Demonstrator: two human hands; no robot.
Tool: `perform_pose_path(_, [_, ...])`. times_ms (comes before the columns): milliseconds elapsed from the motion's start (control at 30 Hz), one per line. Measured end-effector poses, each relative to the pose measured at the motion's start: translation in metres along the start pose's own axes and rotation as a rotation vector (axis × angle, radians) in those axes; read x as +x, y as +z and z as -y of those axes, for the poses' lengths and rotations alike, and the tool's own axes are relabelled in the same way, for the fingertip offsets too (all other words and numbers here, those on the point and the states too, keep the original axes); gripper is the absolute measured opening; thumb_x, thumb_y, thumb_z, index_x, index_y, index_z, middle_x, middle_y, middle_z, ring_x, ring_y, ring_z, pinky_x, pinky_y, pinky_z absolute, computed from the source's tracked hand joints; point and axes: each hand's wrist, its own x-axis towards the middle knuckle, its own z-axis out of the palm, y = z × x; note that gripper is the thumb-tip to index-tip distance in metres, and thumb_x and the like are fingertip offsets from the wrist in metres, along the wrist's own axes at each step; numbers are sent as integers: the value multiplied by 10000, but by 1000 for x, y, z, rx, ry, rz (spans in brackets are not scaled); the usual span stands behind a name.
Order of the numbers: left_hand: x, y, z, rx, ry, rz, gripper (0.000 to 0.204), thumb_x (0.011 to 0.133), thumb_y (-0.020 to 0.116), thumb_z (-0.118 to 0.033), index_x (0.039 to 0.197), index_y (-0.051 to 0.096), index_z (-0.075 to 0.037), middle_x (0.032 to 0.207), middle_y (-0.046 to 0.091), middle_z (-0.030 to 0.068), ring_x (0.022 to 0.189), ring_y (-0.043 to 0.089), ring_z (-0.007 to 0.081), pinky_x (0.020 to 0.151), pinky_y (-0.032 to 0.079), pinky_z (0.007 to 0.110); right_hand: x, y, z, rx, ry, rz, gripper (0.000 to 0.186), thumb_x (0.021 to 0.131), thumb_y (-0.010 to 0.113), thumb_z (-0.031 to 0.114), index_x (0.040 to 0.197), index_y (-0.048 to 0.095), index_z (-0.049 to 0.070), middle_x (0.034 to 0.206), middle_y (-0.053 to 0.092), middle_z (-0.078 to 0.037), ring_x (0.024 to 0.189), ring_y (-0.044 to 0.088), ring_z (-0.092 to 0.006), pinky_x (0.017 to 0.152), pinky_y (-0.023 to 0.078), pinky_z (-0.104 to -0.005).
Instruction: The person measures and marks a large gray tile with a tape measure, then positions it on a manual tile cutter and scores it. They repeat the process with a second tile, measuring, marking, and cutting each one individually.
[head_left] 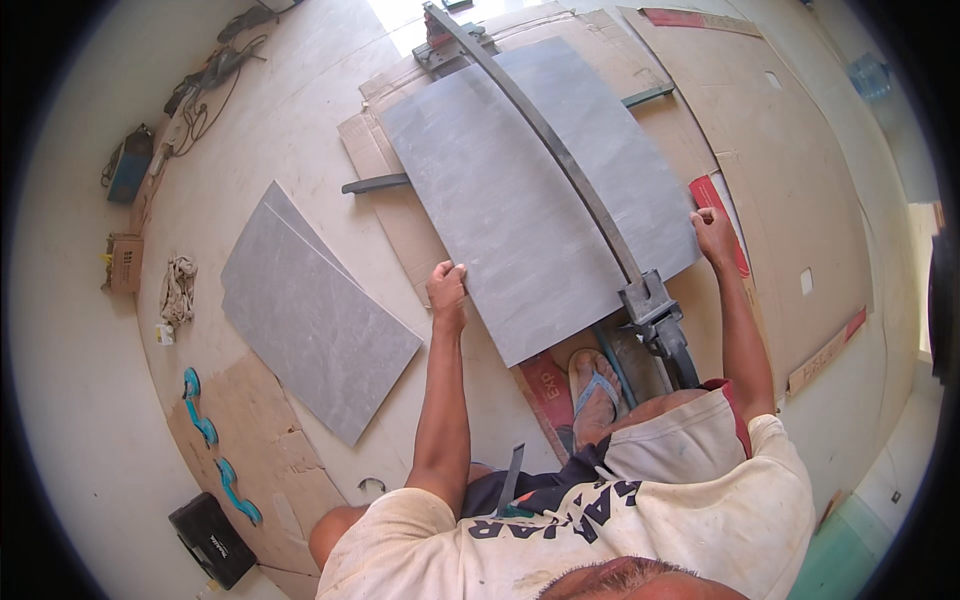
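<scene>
A large grey tile (pixel 490 195) lies flat on a manual tile cutter, under its long metal rail (pixel 548 138). My left hand (pixel 446 293) grips the tile's left edge with curled fingers. On the opposite edge, my right hand (pixel 713 236) is closed in the same way, fingertips hidden against the tile. The cutter's carriage (pixel 651 300) sits at the near end of the rail, close to my body. Dark support arms (pixel 377 184) stick out from beneath the tile on both sides.
Two overlapping grey tiles (pixel 315 320) lie on the floor to the left. Cardboard sheets (pixel 795 190) spread under and beside the cutter. Turquoise suction lifters (pixel 236 492), a black case (pixel 212 540), a rag (pixel 179 290) and a blue box-shaped device (pixel 129 165) line the left side.
</scene>
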Motion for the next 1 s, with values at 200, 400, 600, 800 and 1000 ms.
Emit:
perform_pose_path(200, [-6, -40, 2, -39, 42, -139, 29, 820, 553, -20, 801, 569, -36, 698, 438, -71, 633, 379, 45, 569, 309, 234, 11, 18, 26, 29, -53, 66, 420, 866, 654, 339, 1116, 669, 2, 1074, 704, -171, 1004, 677, -267, 881, 514, -369])
perform_pose_path(400, [-5, -77, 12, -91, 111, -258, 63, 826, 550, -67, 765, 558, -52, 701, 449, -58, 650, 397, 62, 597, 335, 245, 13, 30, 59, 148, -118, 81, 384, 898, 658, 313, 1121, 668, 2, 1040, 707, -127, 964, 669, -198, 841, 521, -322])
perform_pose_path(600, [-8, -91, 0, -81, 83, -331, 108, 826, 564, -90, 725, 540, -61, 703, 452, -48, 658, 416, 80, 616, 352, 254, -7, 31, 106, 425, -168, 108, 313, 926, 648, 267, 1105, 665, 12, 919, 677, -46, 820, 620, -103, 735, 513, -261])
perform_pose_path(800, [-3, -83, 1, -125, 83, -400, 193, 827, 577, -119, 663, 486, -73, 665, 411, -58, 618, 380, 73, 555, 312, 271, -45, 47, 163, 670, -267, 208, 266, 911, 645, 190, 1073, 676, -18, 922, 697, -69, 854, 649, -122, 785, 518, -272])
perform_pose_path(1000, [4, -87, 7, -53, 92, -427, 234, 813, 579, -130, 626, 450, -74, 629, 376, -57, 600, 356, 78, 540, 296, 286, -100, 84, 208, 313, -344, 321, 482, 942, 571, 285, 1285, 542, -53, 1274, 569, -258, 1221, 540, -330, 1043, 409, -391])
